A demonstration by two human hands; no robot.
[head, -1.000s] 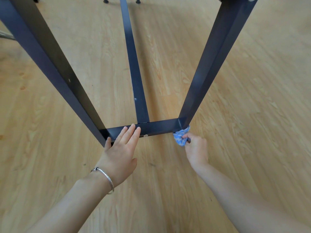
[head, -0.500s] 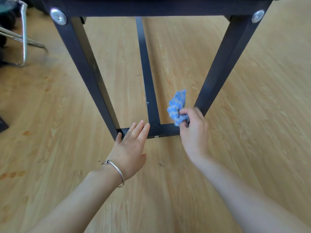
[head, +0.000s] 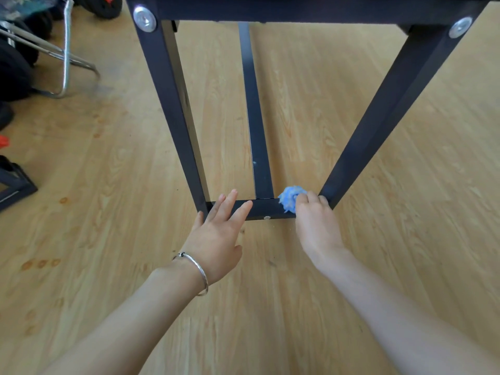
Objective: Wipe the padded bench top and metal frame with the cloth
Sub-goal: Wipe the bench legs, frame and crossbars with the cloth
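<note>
The bench's black metal frame [head: 173, 104] stands on a wooden floor, two slanted legs joined by a low crossbar [head: 263, 208] and a long centre rail running away from me. My right hand [head: 315, 226] presses a bunched blue cloth [head: 290, 197] onto the crossbar's right part, close to the right leg [head: 384, 112]. My left hand [head: 216, 231], with a silver bangle on the wrist, rests flat with spread fingers on the crossbar's left end. The padded top is out of view above.
A chrome tube frame [head: 65, 58] and dark weight plates [head: 13, 69] stand at the upper left. A black frame corner [head: 16, 185] lies at the left edge. Bare wooden floor stretches to the right of the bench.
My right hand has carried the cloth from the outer foot of the right leg, lifted it, and set it down on top of the crossbar. My view has tilted upward; the left hand stayed put.
</note>
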